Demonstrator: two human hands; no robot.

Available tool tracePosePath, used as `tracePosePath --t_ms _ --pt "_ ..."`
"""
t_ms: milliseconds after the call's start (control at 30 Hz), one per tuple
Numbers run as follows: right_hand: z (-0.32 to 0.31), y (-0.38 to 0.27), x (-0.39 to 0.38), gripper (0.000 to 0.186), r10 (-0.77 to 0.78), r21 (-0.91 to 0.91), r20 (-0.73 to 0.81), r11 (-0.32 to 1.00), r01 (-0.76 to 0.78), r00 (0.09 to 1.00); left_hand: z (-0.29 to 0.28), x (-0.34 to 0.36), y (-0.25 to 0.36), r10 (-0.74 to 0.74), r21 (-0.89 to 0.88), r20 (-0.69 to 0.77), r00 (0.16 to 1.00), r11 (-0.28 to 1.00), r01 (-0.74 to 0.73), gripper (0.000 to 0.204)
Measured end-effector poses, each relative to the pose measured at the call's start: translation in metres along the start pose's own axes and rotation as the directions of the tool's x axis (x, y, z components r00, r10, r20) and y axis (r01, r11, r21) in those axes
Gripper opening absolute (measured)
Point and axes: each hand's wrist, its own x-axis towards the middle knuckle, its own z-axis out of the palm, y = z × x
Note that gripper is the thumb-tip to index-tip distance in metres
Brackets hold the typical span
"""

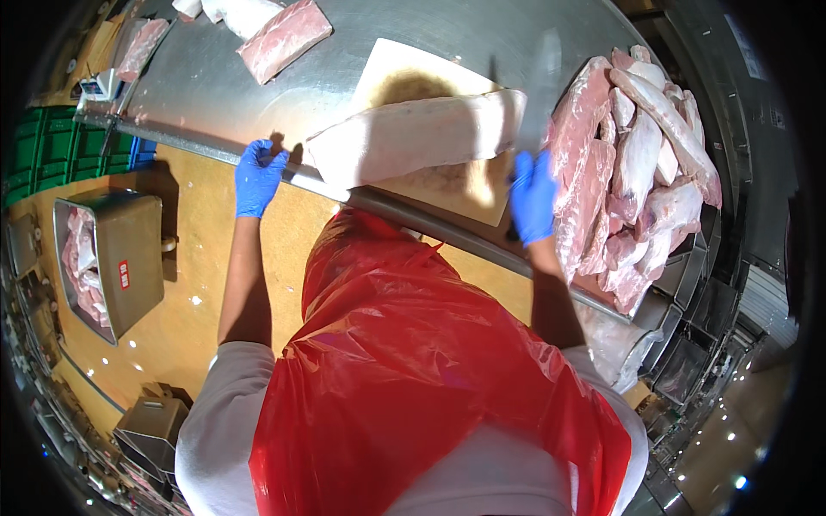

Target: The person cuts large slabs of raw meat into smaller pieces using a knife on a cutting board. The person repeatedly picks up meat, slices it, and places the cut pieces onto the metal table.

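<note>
1. Viewed from above: a long, fat-covered pork loin [417, 138] across a pale cutting board [391, 64], left end past the board and close to the front edge of a steel table [206, 86].
2. Blue-gloved left hand [260, 179] at that edge, near the loin's left end but apart from it; fingers loosely curled, thumb parted, nothing visible in their hold.
3. Blue-gloved right hand [532, 198] beyond the loin's right end, fingers closed around the handle of a knife [545, 77]; blade pointing away, motion-blurred, just beside the meat. Cannot tell whether touching.
4. To the right, a heap of pork pieces [635, 163].
5. At upper left, a cut pork chunk [286, 39].
6. Below, a red plastic apron [422, 344].
</note>
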Motion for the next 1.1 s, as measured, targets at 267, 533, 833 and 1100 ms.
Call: tracePosePath --t_ms 267,533,833,1100 --pt "0.119 -0.019 -0.085 0.020 0.041 -0.292 0.339 0.954 0.064 0.940 0.058 0.016 0.118 0.478 0.265 0.363 0.799 0.770 -0.581 0.098" --pt "0.145 -0.050 -0.045 0.023 -0.031 -0.505 0.349 0.835 0.216 0.937 0.116 -0.001 0.140 0.246 0.633 0.556 0.794 0.494 -0.596 0.125" --pt "0.083 -0.034 -0.124 0.023 0.191 -0.419 0.483 0.908 0.033 0.854 0.130 -0.004 0.115 0.402 0.730 0.419 0.814 0.383 -0.565 0.104" --pt "0.158 -0.034 -0.027 0.021 -0.006 -0.448 0.539 0.845 0.292 0.842 0.116 0.006 0.126 0.333 0.707 0.451 0.828 0.433 -0.559 0.096"
